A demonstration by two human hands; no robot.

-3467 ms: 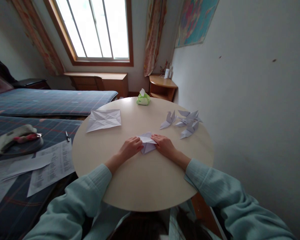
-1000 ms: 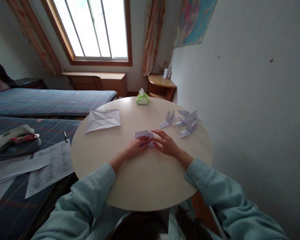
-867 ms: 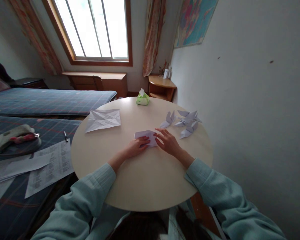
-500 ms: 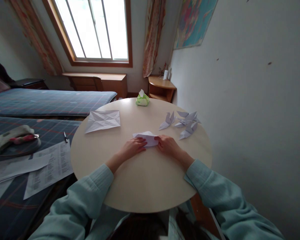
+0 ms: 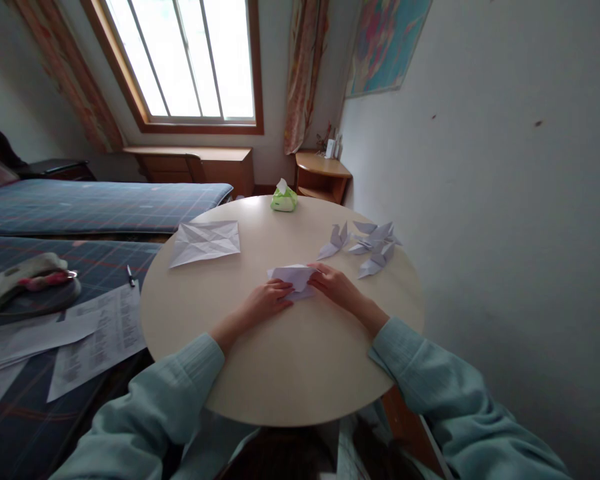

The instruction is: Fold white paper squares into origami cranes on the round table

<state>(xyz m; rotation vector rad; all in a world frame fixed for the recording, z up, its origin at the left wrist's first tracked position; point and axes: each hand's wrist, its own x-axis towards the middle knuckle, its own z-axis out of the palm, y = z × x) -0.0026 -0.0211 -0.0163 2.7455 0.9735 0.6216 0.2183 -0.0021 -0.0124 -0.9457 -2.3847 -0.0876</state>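
Note:
Between my hands, on the round table (image 5: 290, 360), lies a folded sheet of white paper (image 5: 296, 275). My left hand (image 5: 270, 299) is on its left side, fingers closed on the edge. At the right side, my right hand (image 5: 333, 283) pinches a raised flap of the same paper. Part of the sheet is hidden under the fingers. Several folded paper birds (image 5: 375, 243) sit in a group at the right of the table, with one paper bird (image 5: 334, 241) a little apart on their left. A creased, opened-out sheet (image 5: 207, 241) lies at the back left.
A green tissue pack (image 5: 283, 199) stands at the table's far edge. To the left, a plaid bed (image 5: 105, 253) holds printed sheets (image 5: 100, 340), a pen (image 5: 131, 275) and a pale bag-like item (image 5: 27, 280). A white wall (image 5: 505, 233) rises on the right.
The paper's right-hand flap has been lifted and tilted, showing another layer below. My right hand has shifted slightly up; my left hand has stayed nearly in place.

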